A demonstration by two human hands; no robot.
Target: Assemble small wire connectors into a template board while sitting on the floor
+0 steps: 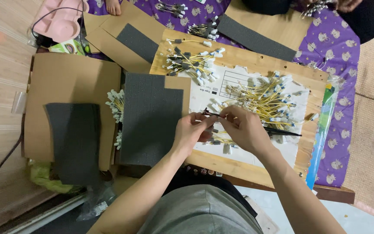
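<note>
Small yellow wire piece pinched between left hand and right hand, above white paper sheet mid counter. Judged light, bendy, thin. Best held by white plug ends. Wire pile just beside.

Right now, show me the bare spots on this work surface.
Free: the brown cardboard above the dark foam sheet, and the wooden board's near edge. Crowded: the white paper under the yellow wire pile, around both hands.
</note>
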